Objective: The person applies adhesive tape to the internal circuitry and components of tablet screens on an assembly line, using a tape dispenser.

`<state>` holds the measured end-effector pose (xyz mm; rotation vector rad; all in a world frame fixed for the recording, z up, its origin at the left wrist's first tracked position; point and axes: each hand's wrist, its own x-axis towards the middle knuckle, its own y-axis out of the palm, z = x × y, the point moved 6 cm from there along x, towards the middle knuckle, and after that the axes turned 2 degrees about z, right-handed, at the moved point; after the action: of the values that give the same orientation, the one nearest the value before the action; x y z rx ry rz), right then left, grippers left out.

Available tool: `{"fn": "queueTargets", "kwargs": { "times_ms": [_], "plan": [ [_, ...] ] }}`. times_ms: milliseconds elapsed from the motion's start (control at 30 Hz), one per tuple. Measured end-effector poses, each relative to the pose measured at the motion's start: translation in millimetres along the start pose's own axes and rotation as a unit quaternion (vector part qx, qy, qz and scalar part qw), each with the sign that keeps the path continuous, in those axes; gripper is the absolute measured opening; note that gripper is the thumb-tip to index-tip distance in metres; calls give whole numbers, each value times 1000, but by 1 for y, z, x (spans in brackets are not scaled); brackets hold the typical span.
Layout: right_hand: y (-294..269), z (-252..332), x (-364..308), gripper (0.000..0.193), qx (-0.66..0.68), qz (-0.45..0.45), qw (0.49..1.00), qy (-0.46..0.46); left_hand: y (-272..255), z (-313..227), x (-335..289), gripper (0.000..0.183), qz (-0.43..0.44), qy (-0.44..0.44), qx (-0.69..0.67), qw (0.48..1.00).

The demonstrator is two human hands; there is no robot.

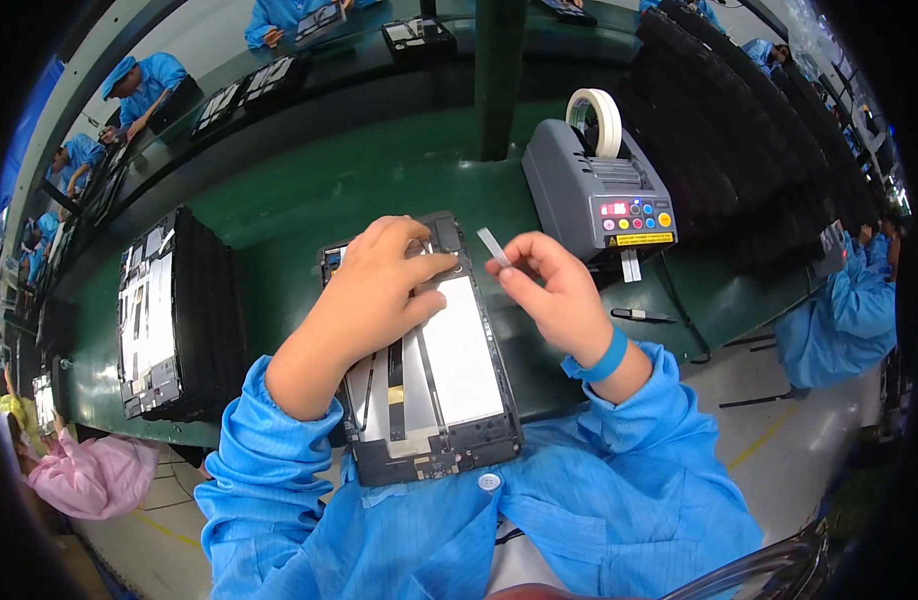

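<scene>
An opened tablet (469, 355) lies right in front of me, its silver battery cells, black ribbon cables and circuit boards exposed. My left hand (384, 280) rests over its upper part with fingers bent and apart, hiding some of the boards beneath. Just right of the tablet's top corner, my right hand (549, 290) pinches a short whitish strip of tape (493, 247) between thumb and forefinger. The strip sticks up from the fingertips, apart from the tablet. A blue band circles the right wrist.
A grey tape dispenser (599, 190) with a cream roll stands at the back right, a strip hanging from its front. Near it lies a dark pen-like tool (643, 315). Stacked opened tablets (159, 310) stand left, black trays (729, 130) far right. A green post (501, 80) rises behind.
</scene>
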<state>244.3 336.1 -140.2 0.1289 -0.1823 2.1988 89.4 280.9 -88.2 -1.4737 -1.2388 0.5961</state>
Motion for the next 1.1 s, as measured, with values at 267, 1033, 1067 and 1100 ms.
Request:
{"fn": "queueTargets", "kwargs": {
  "times_ms": [267, 1033, 1067, 1100],
  "plan": [
    [19, -23, 63, 33, -81, -2, 996, 25, 3, 8, -7, 37, -35, -13, -34, 999],
    [35, 17, 82, 17, -424, 293, 857, 3, 5, 26, -11, 22, -81, -60, -26, 995],
    [35, 18, 84, 17, -424, 292, 857, 4, 6, 28, -10, 20, -79, -71, -39, 994],
    [36, 18, 85, 17, -434, 303, 848, 12, 7, 29, -9, 19, -77, -83, -52, 992]
  ]
}}
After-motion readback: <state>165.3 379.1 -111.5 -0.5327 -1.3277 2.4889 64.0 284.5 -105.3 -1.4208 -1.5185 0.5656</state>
